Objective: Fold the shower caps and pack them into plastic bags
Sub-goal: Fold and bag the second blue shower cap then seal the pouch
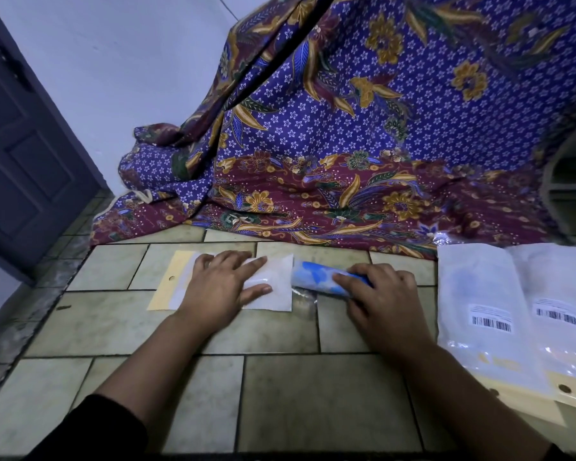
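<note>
A white plastic bag (280, 291) with a cream header strip and a punched hole lies flat on the tiled floor, its mouth facing right. My left hand (222, 284) presses flat on it, fingers spread. Just right of the bag's mouth lies a rolled blue-and-white shower cap (313, 277), touching the bag's edge. My right hand (384, 301) grips the roll's right end with fingers curled over it.
Two packed bags (499, 304) with barcode labels lie overlapping at the right. A purple and maroon batik cloth (330, 144) drapes across the back. A dark door (24, 154) stands at the left. Tiled floor (280, 394) spreads in front of me.
</note>
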